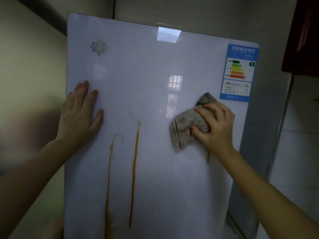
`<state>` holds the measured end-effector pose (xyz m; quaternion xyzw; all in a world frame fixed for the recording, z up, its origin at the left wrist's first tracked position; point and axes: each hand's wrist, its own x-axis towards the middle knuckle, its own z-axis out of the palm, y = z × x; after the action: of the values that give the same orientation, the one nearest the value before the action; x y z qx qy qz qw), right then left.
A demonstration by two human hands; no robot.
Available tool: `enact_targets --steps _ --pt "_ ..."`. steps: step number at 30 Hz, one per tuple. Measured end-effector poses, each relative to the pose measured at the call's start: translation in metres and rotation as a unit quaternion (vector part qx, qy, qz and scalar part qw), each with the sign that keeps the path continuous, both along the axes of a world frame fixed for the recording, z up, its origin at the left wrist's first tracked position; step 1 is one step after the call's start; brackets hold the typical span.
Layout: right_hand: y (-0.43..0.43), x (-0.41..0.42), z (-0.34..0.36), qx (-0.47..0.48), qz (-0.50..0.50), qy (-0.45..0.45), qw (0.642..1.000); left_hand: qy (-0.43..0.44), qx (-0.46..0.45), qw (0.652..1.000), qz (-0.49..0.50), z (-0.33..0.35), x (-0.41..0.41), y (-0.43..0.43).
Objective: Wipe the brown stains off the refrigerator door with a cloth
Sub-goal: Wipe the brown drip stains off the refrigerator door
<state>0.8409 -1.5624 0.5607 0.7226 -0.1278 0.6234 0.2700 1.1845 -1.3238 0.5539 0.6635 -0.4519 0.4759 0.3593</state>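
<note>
Curling round a bunched grey cloth [186,125], the fingers [203,107] of the right hand [215,126] press it against the refrigerator door [155,75], on its right side. A short brown streak [208,156] lies just below that wrist, partly hidden, so its full length is unclear. Left of the cloth and lower, a long middle streak [134,169] and a left streak [108,178] run straight down the door; the cloth hand is nearer the middle one. The left hand [79,114] lies flat, fingers straight, on the door's left edge, holding nothing. The door is glossy white, with an energy label [239,73] above the cloth and a paw sticker [99,47] far left. A dark red cabinet [302,31] hangs to the right.
</note>
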Motion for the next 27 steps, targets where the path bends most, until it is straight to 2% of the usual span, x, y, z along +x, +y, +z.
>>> enact_targets --steps 3,8,14,19,21,24,25,27 --pt "0.002 0.005 -0.009 0.033 0.013 -0.044 0.998 -0.021 -0.002 0.999 0.025 0.000 -0.014 -0.002" --pt "-0.008 -0.009 -0.012 -0.069 -0.011 0.067 0.995 -0.111 -0.002 0.994 0.005 0.008 -0.056 -0.029" --pt "-0.007 -0.014 -0.025 0.050 0.011 -0.059 0.997 -0.092 -0.034 0.995 -0.015 0.003 -0.082 -0.065" --pt "-0.019 -0.029 -0.035 -0.067 -0.021 0.078 0.994 -0.079 -0.066 0.994 -0.029 -0.002 -0.086 -0.073" --pt "-0.023 -0.035 -0.029 -0.036 -0.035 0.026 0.998 -0.077 -0.066 0.994 -0.033 -0.003 -0.086 -0.073" --pt "-0.019 -0.030 -0.033 0.060 -0.010 -0.089 0.994 -0.085 -0.071 0.994 -0.027 -0.003 -0.084 -0.074" --pt "-0.016 -0.026 -0.040 0.073 -0.004 -0.092 0.993 -0.088 -0.071 0.993 -0.025 -0.003 -0.083 -0.074" --pt "-0.014 -0.023 -0.060 0.042 -0.008 -0.026 0.999 -0.090 -0.069 0.993 -0.024 -0.003 -0.082 -0.074"
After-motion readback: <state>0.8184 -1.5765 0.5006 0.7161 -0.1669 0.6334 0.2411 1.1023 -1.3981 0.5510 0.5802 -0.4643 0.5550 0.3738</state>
